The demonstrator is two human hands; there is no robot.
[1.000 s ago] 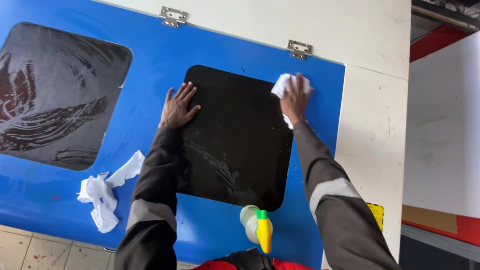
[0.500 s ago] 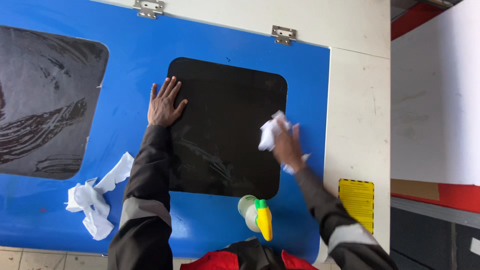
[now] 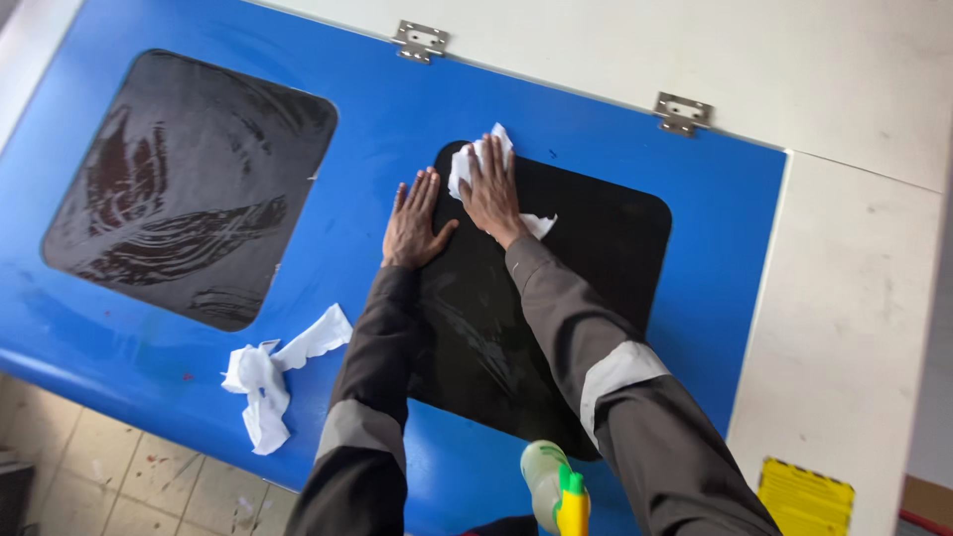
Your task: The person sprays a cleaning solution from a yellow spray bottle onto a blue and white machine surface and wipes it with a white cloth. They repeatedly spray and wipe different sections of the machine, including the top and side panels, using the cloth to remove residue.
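A blue panel (image 3: 377, 119) with two dark rounded windows fills most of the view. My right hand (image 3: 491, 189) presses a white paper wipe (image 3: 475, 157) against the top left corner of the right window (image 3: 596, 258). My left hand (image 3: 415, 220) lies flat, fingers spread, on that window's left edge, just beside the right hand. Both arms wear grey sleeves with pale reflective bands.
The left dark window (image 3: 189, 189) shows wet smear marks. A crumpled white wipe (image 3: 268, 377) lies on the blue panel below it. A spray bottle with a yellow and green top (image 3: 561, 491) sits near my body. Two metal hinges (image 3: 419, 42) (image 3: 681, 112) join the panel to a white wall.
My right hand has swept the wipe from the right window's right side across to its top left corner, next to the left hand. The left hand has stayed in place.
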